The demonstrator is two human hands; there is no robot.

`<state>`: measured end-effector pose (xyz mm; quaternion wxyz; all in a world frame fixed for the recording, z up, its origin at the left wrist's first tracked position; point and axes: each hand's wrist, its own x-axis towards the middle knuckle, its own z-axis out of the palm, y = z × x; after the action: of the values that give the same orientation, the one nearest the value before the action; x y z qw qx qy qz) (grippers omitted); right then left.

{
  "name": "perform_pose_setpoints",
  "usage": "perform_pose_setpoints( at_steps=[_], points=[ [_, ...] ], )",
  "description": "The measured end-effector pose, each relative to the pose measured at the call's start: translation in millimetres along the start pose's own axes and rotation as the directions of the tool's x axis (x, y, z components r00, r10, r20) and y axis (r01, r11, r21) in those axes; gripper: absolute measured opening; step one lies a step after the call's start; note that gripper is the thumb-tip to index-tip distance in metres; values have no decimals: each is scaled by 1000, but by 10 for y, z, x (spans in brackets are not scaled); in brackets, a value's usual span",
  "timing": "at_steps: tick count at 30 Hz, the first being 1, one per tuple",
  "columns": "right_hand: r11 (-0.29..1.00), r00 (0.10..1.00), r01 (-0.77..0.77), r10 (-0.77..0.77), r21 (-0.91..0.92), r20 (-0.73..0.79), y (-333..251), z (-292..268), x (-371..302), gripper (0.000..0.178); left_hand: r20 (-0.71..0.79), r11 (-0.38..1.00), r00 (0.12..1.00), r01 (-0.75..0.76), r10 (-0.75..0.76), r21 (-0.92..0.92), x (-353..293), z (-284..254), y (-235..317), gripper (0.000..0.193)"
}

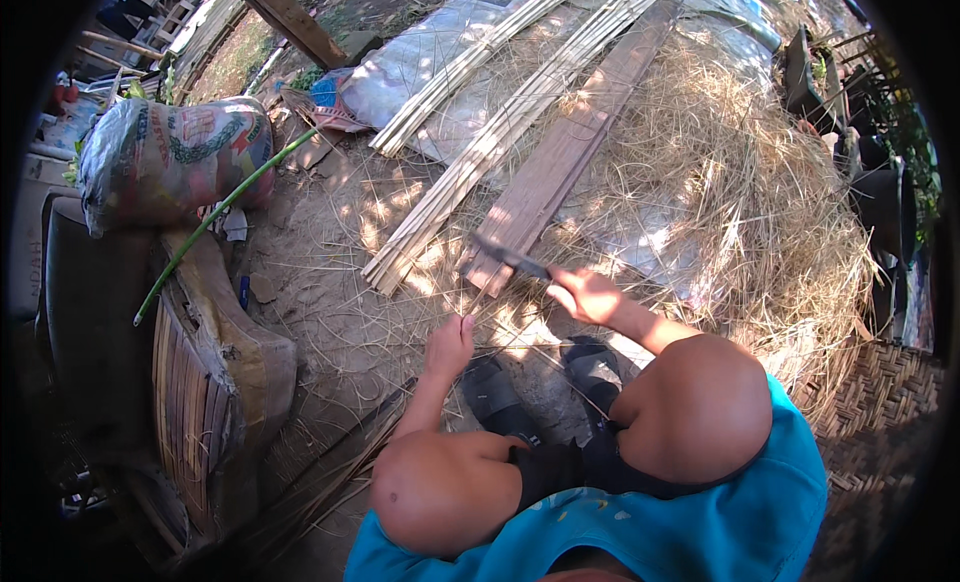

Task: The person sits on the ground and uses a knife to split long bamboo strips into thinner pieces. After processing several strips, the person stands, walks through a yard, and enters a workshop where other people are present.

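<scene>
My right hand (592,297) is closed around the handle of a knife (512,257). Its dark blade points left, over the near end of a long brown wooden plank (545,197). Just left of and nearer than the blade, my left hand (449,344) is closed in a pinch on a thin strip (482,304), which runs up toward the plank's end. Part of the strip is hidden by the fingers, and its far tip is hard to make out. A bundle of long pale split strips (500,142) lies left of the plank, with a second bundle (455,80) beyond it.
Tangled straw-like shavings (740,172) heap up at right, partly over a pale sheet (410,67). At left stand a stuffed sack (185,152), a green stalk (225,207) and a worn slatted wooden seat (205,382). A woven mat (880,402) lies at lower right.
</scene>
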<state>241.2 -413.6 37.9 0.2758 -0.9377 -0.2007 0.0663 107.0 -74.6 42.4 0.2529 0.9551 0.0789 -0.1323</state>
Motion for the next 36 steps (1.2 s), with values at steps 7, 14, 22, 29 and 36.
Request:
perform_pose_setpoints(
  at_steps=[7,14,22,29,36],
  points=[
    [833,812,-534,459,-144,-361,1634,-1034,383,32,78,961,997,-31,10,275,-504,-240,-477,46],
    [986,984,162,-165,40,73,-234,26,-64,34,297,900,946,237,-129,-366,-597,-546,-735,60],
    [998,992,-44,49,43,-118,346,-93,110,37,538,753,745,597,-393,-277,-1132,-540,-1287,60],
    [997,985,-6,-6,-70,-171,850,-413,230,42,214,925,976,117,-40,-361,-832,-239,-1090,49],
    [963,936,234,-185,-136,299,-95,-83,121,36,228,862,964,230,-138,-451,-807,-370,-1088,44]
  ],
)
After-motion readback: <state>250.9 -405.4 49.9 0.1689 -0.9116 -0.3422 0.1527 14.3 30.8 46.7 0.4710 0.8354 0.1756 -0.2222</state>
